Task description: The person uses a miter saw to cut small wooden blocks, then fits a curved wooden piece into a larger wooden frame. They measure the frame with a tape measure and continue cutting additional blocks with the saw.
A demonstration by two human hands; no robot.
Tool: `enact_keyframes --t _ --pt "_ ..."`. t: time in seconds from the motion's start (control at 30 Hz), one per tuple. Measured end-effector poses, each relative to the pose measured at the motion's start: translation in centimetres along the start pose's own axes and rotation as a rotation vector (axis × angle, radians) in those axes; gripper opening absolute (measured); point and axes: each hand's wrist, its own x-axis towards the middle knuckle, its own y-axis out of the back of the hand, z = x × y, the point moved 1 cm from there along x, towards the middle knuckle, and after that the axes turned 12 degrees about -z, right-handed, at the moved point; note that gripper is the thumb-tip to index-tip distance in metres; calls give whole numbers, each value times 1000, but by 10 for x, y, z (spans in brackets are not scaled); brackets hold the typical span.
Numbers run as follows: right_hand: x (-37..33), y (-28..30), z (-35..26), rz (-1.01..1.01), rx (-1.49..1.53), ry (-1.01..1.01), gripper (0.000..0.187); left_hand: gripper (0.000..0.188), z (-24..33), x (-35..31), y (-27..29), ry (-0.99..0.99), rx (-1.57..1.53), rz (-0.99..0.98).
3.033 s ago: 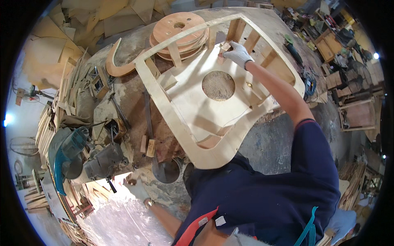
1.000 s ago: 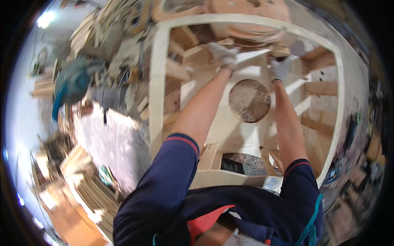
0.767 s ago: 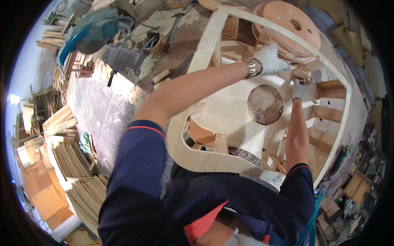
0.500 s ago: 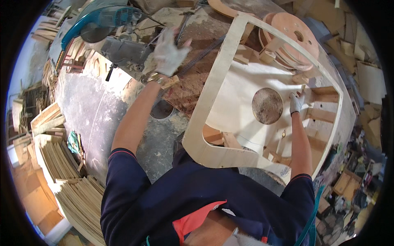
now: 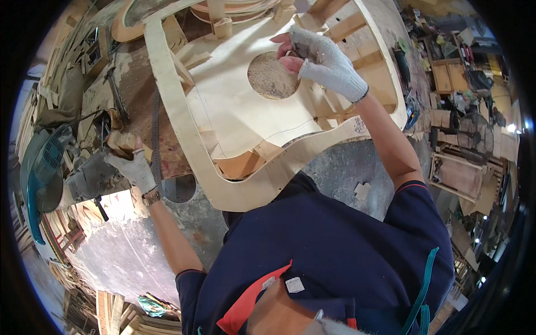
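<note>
Plywood frame (image 5: 175, 103) lies across the workbench (image 5: 137, 106), its near edge against the person's body, with stacked wooden discs (image 5: 237, 12) at its far side. Over its round hole (image 5: 271, 81), the gloved right hand (image 5: 321, 60) curls thumb and fingertips narrowly together; whether they pinch anything, I cannot tell. Beside the grey power tool (image 5: 92, 177), the gloved left hand's (image 5: 135, 168) fingers close on a small wood block (image 5: 124, 143).
</note>
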Motion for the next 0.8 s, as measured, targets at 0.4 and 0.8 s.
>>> enact_keyframes --t 0.4,0.8 --pt "-29 -21 41 -110 198 -98 53 90 259 -42 -176 -110 -96 -973" --pt "-93 49 210 -604 -592 -335 27 28 172 -77 -245 -282 451 -1218"
